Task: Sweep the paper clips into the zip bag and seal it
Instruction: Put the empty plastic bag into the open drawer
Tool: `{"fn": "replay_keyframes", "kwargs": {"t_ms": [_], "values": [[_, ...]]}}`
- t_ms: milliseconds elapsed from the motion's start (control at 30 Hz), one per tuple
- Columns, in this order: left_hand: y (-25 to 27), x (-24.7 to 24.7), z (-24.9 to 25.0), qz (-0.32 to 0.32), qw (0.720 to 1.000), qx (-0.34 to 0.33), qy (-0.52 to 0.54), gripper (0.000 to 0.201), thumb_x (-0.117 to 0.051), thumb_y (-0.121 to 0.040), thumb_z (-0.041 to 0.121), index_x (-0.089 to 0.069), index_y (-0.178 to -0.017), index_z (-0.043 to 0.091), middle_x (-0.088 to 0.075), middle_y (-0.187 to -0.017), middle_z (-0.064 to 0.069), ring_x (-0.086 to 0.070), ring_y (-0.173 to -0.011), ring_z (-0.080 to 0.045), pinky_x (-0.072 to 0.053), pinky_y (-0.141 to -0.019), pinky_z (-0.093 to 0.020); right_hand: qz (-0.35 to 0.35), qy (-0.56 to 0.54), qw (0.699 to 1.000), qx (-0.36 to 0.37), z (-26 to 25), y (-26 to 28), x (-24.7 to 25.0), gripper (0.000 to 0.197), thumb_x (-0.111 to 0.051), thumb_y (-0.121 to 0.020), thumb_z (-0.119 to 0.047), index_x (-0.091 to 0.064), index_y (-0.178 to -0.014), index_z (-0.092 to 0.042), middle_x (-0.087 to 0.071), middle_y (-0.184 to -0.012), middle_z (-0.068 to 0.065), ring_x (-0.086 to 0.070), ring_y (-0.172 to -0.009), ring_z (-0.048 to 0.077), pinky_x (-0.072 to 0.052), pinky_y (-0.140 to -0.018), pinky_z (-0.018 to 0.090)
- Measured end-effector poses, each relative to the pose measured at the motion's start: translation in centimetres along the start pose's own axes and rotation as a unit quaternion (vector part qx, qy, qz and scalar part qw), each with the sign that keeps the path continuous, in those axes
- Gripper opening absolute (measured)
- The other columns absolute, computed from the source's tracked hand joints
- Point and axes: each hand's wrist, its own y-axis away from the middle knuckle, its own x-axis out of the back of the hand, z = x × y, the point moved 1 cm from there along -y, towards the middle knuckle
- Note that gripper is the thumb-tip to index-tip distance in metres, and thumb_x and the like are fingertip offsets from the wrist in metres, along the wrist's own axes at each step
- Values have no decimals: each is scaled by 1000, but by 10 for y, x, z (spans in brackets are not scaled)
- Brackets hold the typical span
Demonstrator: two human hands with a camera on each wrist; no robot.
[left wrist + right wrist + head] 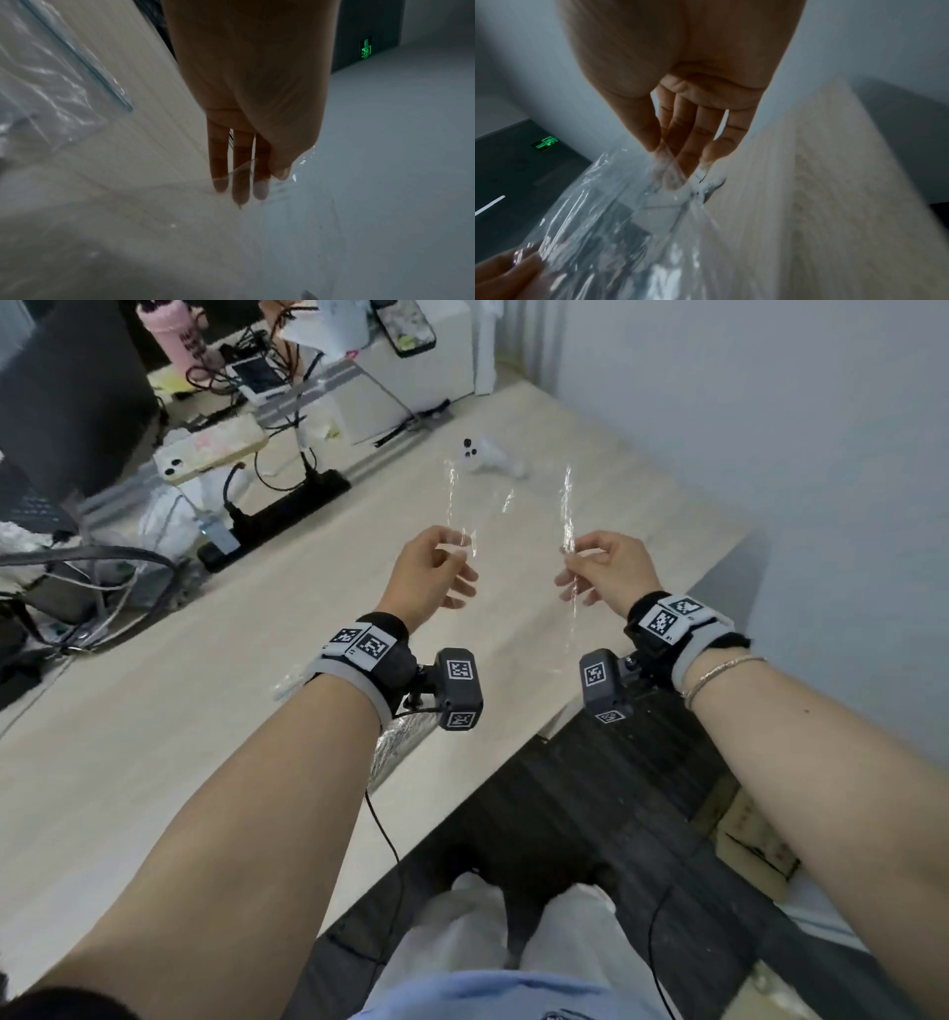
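A clear zip bag [508,505] hangs stretched between my two hands above the pale wooden table [179,711]. My left hand [457,552] pinches its left edge between thumb and fingers, the other fingers held loose. My right hand [570,557] pinches the right edge the same way. In the right wrist view my right hand [675,162] holds the crinkled bag [603,223], and the left hand [505,270] grips its far side. In the left wrist view my left hand [257,182] holds a thin film edge [295,172]. I see no paper clips in any view.
A second clear bag [398,747] [51,81] lies on the table under my left wrist. A small white object with black dots [488,457] sits further back. A black power strip [277,516], cables and clutter crowd the far left. The table's edge runs close on the right, by the wall.
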Motion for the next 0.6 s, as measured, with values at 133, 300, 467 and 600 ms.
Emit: {"fn": "replay_keyframes", "kwargs": {"t_ms": [133,300,467,600], "values": [[1,-55,13,-57,998,21,16,26,-37,-95,3,-52,-113,14,-66,-84,-8,-68,-69,-22,-58,-66,-40,29,3,1000,-3,26,14,58,17,-57,-87,-4,-62,-98,-16,-70,-71,4,-67,-55,11,-49,-50,22],[5,-127,24,-83,996,0,30,27,-41,-97,3,-61,-112,14,-67,-88,-7,-70,-68,-18,-58,-63,-35,30,-39,999,-12,58,31,125,21,-56,-90,-2,-68,-97,-18,-69,-75,6,-67,-54,9,-54,-56,21],[8,-196,26,-89,996,4,24,17,-48,-94,-1,-64,-100,-3,-66,-86,-9,-69,-61,-11,-57,-55,-25,34,-27,998,-39,88,46,187,12,-58,-88,-3,-67,-96,-3,-68,-75,5,-66,-54,5,-57,-62,24],[8,-240,27,-96,995,-3,28,21,-48,-91,-8,-65,-85,2,-65,-81,-7,-69,-59,-11,-57,-58,-23,13,5,999,-43,114,49,231,21,-55,-90,-4,-64,-107,3,-66,-95,16,-68,-65,8,-56,-62,19]]}}
